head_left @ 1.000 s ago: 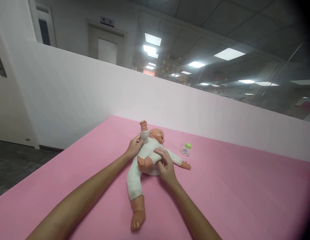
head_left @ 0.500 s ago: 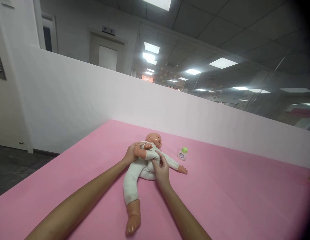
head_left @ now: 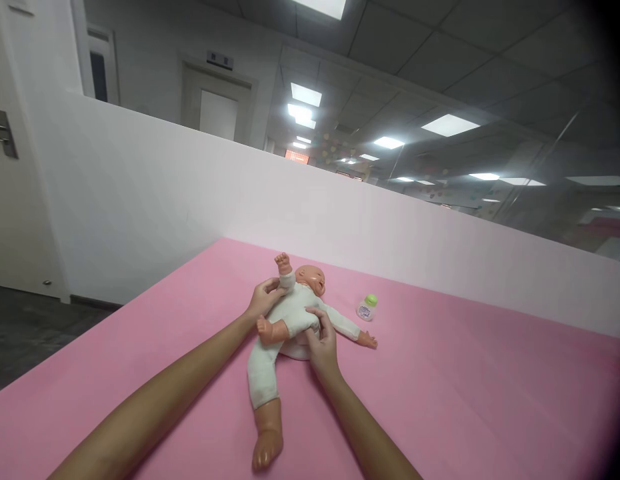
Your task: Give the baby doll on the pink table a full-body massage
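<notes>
A baby doll (head_left: 293,305) in a white cloth suit lies on its back on a pink padded surface (head_left: 430,387), head towards the wall. My left hand (head_left: 264,297) grips the doll's arm on the left, which points upwards with its small hand (head_left: 283,261) above my fingers. The doll's bent leg crosses its belly, with the bare foot (head_left: 271,331) out to the left. My right hand (head_left: 324,343) is closed around the thigh and knee of that leg; part of the hold is hidden. The other leg (head_left: 264,373) stretches towards me. The doll's other arm (head_left: 343,322) lies out to the right.
A small clear jar with a green lid (head_left: 367,307) stands right of the doll, beyond its outstretched arm. A low white wall (head_left: 310,207) runs along the back of the pink surface. At the far left is a door (head_left: 23,220) with a metal handle.
The doll's left-side arm has swung up, now in my left hand's grip. Its bent leg has come down towards me, the foot away from my left hand. My right hand has barely moved.
</notes>
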`<move>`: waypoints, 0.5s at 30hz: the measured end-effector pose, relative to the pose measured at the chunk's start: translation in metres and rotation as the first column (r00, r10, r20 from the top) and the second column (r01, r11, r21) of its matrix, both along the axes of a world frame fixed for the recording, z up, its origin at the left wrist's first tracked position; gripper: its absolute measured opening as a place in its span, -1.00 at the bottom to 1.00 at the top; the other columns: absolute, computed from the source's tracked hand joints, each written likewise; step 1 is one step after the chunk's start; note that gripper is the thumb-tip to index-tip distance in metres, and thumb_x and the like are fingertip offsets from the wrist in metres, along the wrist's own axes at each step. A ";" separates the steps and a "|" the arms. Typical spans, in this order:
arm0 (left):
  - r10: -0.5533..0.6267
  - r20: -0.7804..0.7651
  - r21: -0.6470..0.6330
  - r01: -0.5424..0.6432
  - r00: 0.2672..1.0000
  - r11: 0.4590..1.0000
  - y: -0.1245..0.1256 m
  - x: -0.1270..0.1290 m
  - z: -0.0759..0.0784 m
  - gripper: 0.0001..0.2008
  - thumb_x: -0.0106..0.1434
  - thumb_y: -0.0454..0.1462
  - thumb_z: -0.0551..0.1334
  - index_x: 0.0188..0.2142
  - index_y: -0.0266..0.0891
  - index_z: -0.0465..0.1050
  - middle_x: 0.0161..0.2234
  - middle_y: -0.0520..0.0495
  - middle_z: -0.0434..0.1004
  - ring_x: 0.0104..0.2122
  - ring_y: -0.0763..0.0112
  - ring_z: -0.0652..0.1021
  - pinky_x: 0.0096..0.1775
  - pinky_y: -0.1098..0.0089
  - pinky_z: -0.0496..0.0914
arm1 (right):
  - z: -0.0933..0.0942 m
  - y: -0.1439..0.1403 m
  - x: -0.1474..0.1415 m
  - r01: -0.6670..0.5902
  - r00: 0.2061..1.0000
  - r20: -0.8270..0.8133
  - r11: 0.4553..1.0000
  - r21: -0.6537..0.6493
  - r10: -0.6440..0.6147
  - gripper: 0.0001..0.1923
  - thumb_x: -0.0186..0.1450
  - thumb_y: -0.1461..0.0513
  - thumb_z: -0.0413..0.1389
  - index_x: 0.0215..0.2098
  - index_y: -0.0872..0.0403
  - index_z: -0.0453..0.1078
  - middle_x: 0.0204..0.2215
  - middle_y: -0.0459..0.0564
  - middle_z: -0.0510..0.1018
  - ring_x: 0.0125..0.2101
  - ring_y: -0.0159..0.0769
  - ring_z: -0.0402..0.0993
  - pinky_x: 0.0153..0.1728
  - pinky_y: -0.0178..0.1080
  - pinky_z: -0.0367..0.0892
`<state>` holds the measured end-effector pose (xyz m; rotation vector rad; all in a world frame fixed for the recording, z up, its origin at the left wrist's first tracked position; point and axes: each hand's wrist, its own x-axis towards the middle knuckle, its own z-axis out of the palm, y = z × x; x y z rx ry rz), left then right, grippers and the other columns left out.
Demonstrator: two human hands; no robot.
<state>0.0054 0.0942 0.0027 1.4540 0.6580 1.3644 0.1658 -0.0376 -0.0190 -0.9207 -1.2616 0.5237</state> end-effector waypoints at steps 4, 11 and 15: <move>-0.124 -0.059 -0.060 0.121 0.991 0.991 0.002 -0.003 0.004 -0.63 -0.02 -0.16 0.46 -0.22 -0.30 0.63 -0.14 -0.23 0.68 -0.08 -0.04 0.61 -0.02 0.12 0.46 | 0.002 0.001 -0.001 0.051 0.999 -0.018 0.998 -0.027 -0.051 -0.56 0.31 0.14 0.20 0.15 0.01 0.45 0.15 0.08 0.54 0.20 -0.05 0.43 0.22 0.00 0.33; -0.106 -0.070 -0.033 0.104 0.992 0.994 0.001 -0.006 0.008 -0.66 -0.06 -0.20 0.48 -0.27 -0.29 0.65 -0.14 -0.23 0.69 -0.01 -0.11 0.59 0.06 0.09 0.43 | 0.004 0.002 -0.003 0.067 0.998 -0.018 0.997 -0.023 -0.067 -0.58 0.33 0.12 0.18 0.13 0.03 0.43 0.13 0.08 0.55 0.18 -0.05 0.43 0.23 0.00 0.31; -0.101 -0.079 -0.059 0.096 0.992 0.994 -0.007 -0.011 0.004 -0.56 0.05 -0.08 0.47 -0.13 -0.29 0.63 -0.08 -0.23 0.66 -0.05 -0.05 0.60 -0.06 0.18 0.46 | 0.003 -0.002 -0.003 0.028 0.999 0.042 1.000 -0.009 -0.027 -0.64 0.26 0.22 0.15 0.03 0.03 0.46 -0.03 0.02 0.60 0.02 -0.10 0.51 0.08 -0.09 0.41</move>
